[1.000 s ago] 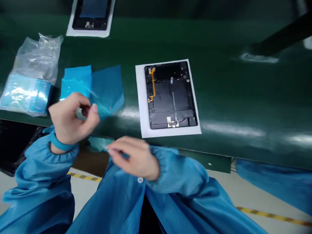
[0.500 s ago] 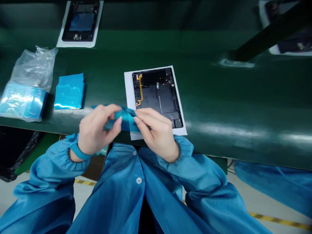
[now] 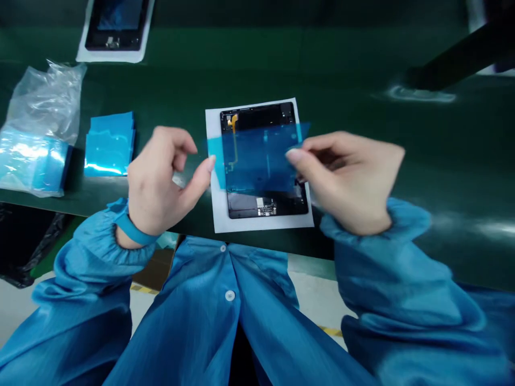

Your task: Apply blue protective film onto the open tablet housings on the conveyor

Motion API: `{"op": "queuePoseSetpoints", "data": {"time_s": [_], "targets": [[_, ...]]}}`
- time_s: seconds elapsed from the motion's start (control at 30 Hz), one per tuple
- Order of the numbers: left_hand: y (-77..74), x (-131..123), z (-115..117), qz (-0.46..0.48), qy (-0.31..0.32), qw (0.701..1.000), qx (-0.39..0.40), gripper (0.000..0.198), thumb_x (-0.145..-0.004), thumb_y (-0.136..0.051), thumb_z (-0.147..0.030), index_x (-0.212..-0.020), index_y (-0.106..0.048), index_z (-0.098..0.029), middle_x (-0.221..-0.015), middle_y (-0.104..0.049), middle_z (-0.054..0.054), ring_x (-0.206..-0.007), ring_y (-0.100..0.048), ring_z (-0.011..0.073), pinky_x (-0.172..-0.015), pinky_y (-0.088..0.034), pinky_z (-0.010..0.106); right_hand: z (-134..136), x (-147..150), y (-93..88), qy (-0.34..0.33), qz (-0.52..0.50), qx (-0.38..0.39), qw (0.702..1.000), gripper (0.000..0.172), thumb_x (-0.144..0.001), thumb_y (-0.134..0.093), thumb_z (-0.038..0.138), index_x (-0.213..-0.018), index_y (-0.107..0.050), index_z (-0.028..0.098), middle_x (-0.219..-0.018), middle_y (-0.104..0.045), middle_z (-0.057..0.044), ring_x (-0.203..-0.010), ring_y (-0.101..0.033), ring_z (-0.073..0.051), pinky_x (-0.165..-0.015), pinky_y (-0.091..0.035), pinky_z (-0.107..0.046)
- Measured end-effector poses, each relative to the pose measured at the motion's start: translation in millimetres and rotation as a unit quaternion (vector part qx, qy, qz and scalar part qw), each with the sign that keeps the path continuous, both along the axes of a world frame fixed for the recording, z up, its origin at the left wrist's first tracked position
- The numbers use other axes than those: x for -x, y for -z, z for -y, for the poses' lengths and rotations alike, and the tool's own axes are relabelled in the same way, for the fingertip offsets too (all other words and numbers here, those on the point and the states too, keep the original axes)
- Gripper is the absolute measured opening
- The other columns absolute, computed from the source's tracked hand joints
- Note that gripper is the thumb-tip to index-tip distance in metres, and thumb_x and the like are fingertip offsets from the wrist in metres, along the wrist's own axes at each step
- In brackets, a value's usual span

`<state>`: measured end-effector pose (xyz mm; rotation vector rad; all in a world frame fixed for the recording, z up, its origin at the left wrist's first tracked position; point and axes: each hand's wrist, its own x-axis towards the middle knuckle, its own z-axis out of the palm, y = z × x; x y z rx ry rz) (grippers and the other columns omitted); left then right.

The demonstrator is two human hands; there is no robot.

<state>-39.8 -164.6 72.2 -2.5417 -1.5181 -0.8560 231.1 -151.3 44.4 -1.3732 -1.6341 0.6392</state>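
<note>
A see-through blue film sheet [image 3: 257, 161] hangs over an opened tablet-like device [image 3: 245, 206], hiding much of its middle. The device has a black frame, an orange flex cable and a small circuit board at its near edge, and it lies on a white sheet [image 3: 219, 217]. At the film's right edge, my right hand [image 3: 346, 174] pinches it between thumb and fingers. My left hand [image 3: 164, 171] is by the film's left edge, thumb and curled fingers apart with nothing visible between them. Whether the film touches the device I cannot tell.
Left on the green table [image 3: 169, 91] lie a stack of blue films [image 3: 109, 145] and a clear plastic bag [image 3: 44, 115] with more blue sheets. Another device [image 3: 115, 40] sits at the back left. A dark post [image 3: 450, 67] rises at the back right.
My right hand has moved right with the film, which is now spread across the device. My left hand has come off the film and moved slightly up.
</note>
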Motion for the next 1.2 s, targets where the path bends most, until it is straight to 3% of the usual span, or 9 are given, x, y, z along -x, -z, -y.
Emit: {"op": "queuePoseSetpoints", "data": {"time_s": [0.07, 0.13, 0.23, 0.3, 0.43, 0.57, 0.77, 0.93, 1.2], "targets": [[17.4, -8.1, 2.6, -0.062, -0.026, 0.992, 0.106, 0.03, -0.1, -0.06, -0.045, -0.084, -0.064, -0.019, -0.065, -0.06, -0.001, -0.055, -0.053, 0.0123, -0.053, -0.037, 0.028, -16.8, -14.9, 13.4, 0.034, -0.072, 0.04, 0.996, 0.008, -0.084, -0.082, 0.021, -0.081, -0.075, 0.018, -0.064, -0.07, 0.0, -0.051, -0.061, -0.011, -0.049, -0.049, -0.025], [33.9, -18.2, 6.1, -0.154, -0.029, 0.961, 0.23, 0.038, -0.098, -0.059, -0.049, -0.075, -0.064, -0.019, -0.061, -0.064, 0.002, -0.054, -0.058, 0.016, -0.051, -0.031, 0.029, -30.4, -25.1, 28.7, 0.047, -0.146, 0.088, 0.984, 0.009, -0.08, -0.082, 0.016, -0.078, -0.073, 0.015, -0.055, -0.064, 0.002, -0.044, -0.055, -0.009, -0.043, -0.044, -0.023], [47.1, -29.7, 7.4, -0.218, -0.041, 0.912, 0.344, 0.038, -0.098, -0.055, -0.049, -0.081, -0.07, -0.019, -0.071, -0.073, 0.006, -0.059, -0.065, 0.0212, -0.052, -0.029, 0.03, -38.8, -29.3, 46.1, 0.054, -0.2, 0.152, 0.966, 0.012, -0.077, -0.084, 0.016, -0.074, -0.072, 0.014, -0.051, -0.061, 0.002, -0.042, -0.052, -0.008, -0.04, -0.042, -0.022], [48.2, -30.5, 5.2, -0.218, -0.041, 0.902, 0.37, 0.035, -0.099, -0.051, -0.045, -0.085, -0.072, -0.02, -0.075, -0.075, 0.006, -0.062, -0.066, 0.0223, -0.052, -0.029, 0.03, -37.1, -27.0, 51.1, 0.048, -0.197, 0.176, 0.963, 0.017, -0.075, -0.087, 0.021, -0.075, -0.072, 0.014, -0.051, -0.061, 0.002, -0.042, -0.052, -0.008, -0.04, -0.041, -0.021], [47.6, -17.1, 0.8, -0.197, -0.001, 0.912, 0.361, 0.033, -0.097, -0.05, -0.039, -0.079, -0.07, -0.02, -0.065, -0.07, 0.003, -0.057, -0.062, 0.0197, -0.051, -0.026, 0.03, -30.4, -21.1, 51.8, 0.037, -0.16, 0.2, 0.966, 0.024, -0.075, -0.09, 0.033, -0.077, -0.074, 0.015, -0.053, -0.061, 0.002, -0.043, -0.052, -0.007, -0.041, -0.04, -0.019], [53.0, 0.3, -2.8, -0.154, 0.077, 0.938, 0.3, 0.032, -0.097, -0.052, -0.036, -0.072, -0.063, -0.02, -0.06, -0.066, 0.001, -0.05, -0.057, 0.0163, -0.048, -0.025, 0.03, -29.2, -19.0, 51.5, 0.043, -0.128, 0.209, 0.969, 0.029, -0.067, -0.095, 0.034, -0.075, -0.075, 0.015, -0.051, -0.06, 0.002, -0.04, -0.049, -0.007, -0.038, -0.037, -0.02], [60.2, 18.6, -30.6, -0.095, 0.191, 0.951, 0.222, 0.022, -0.102, -0.052, -0.027, -0.085, -0.064, -0.019, -0.07, -0.069, 0.001, -0.057, -0.061, 0.0152, -0.052, -0.041, 0.03, -26.2, -20.8, 54.0, 0.046, -0.071, 0.172, 0.981, 0.023, -0.075, -0.091, 0.033, -0.081, -0.077, 0.016, -0.058, -0.064, 0.0, -0.042, -0.051, -0.008, -0.039, -0.041, -0.022], [72.7, 22.4, -49.5, -0.065, 0.217, 0.956, 0.185, 0.025, -0.104, -0.05, -0.028, -0.085, -0.066, -0.022, -0.074, -0.071, 0.002, -0.065, -0.065, 0.0169, -0.061, -0.05, 0.032, -23.2, -21.5, 51.4, 0.056, -0.031, 0.169, 0.984, 0.018, -0.075, -0.091, 0.029, -0.081, -0.079, 0.016, -0.059, -0.066, -0.001, -0.042, -0.052, -0.009, -0.041, -0.043, -0.023], [78.4, 20.5, -50.0, -0.06, 0.208, 0.953, 0.213, 0.029, -0.105, -0.049, -0.031, -0.083, -0.065, -0.024, -0.074, -0.07, 0.001, -0.067, -0.065, 0.0156, -0.064, -0.051, 0.03, -17.8, -25.1, 51.6, 0.079, 0.019, 0.171, 0.982, 0.021, -0.076, -0.091, 0.036, -0.084, -0.081, 0.02, -0.071, -0.074, -0.005, -0.051, -0.061, -0.013, -0.048, -0.051, -0.029]]}}
